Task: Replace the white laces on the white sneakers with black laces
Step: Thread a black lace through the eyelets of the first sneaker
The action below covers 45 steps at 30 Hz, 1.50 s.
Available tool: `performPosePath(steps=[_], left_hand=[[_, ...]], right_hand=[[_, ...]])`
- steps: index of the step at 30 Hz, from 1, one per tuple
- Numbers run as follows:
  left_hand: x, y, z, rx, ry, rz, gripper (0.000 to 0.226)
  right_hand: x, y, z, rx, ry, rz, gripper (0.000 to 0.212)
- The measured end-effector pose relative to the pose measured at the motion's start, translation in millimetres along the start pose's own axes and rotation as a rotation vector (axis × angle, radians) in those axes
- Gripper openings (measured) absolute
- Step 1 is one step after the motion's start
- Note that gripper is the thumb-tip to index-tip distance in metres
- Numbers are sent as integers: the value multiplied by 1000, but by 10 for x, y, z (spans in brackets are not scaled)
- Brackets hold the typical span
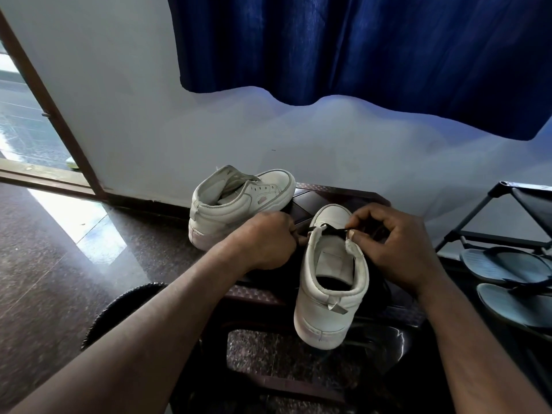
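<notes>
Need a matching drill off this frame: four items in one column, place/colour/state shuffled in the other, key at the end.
Items
1. near sneaker
2. far sneaker
3. curtain
4. sandals

States
A. at the rack, far right
B. dark blue, hanging up top
C. black lace across it, pinched by left hand and right hand
D. no lace visible, next to the wall

Pairs: 1-C, 2-D, 3-B, 4-A

Left hand fisted; right hand pinching.
</notes>
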<state>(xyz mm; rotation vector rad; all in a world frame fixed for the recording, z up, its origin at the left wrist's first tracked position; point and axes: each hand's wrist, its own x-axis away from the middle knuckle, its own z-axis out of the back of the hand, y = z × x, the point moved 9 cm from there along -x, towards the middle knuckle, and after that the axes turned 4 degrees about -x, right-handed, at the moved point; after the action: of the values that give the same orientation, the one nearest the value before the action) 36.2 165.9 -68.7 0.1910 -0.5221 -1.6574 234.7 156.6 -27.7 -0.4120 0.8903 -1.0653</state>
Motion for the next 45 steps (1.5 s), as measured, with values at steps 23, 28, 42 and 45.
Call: performPosePath(steps=[23,28,42,45], left_hand=[[-88,60,-85,550,-10,-142,18],[-68,65,-39,605,4,-112,13],[63,248,193,56,254,-326,17],[114,257,235,-81,308,-301,19]], right_hand=[[-80,127,-353,-241,-195,-252,17],[-90,30,-356,-108,-181,-159,21],[-89,-396,-243,282,-16,184,19],[-60,-446,-246,278,12,199,28]])
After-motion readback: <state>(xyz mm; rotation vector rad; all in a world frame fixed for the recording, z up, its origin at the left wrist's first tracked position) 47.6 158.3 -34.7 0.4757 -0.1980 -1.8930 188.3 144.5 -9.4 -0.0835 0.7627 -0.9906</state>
